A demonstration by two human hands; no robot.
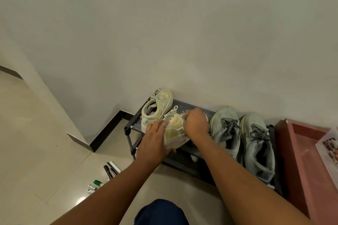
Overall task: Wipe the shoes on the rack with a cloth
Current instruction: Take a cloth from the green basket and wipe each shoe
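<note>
Both arms reach forward to a pale shoe [173, 129] on the rack [130, 129]. The left hand [155, 139] cups its heel, fingers curled round it. The right hand [195, 124] pinches a cloth [206, 117] just beyond.

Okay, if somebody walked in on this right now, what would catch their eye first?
Probably the two hands meeting over the pale cream sneaker at the left end of the dark shoe rack: the left hand holds its heel side while the right hand works at its laces. Next, the pair of grey sneakers just to the right on the same shelf.
</note>
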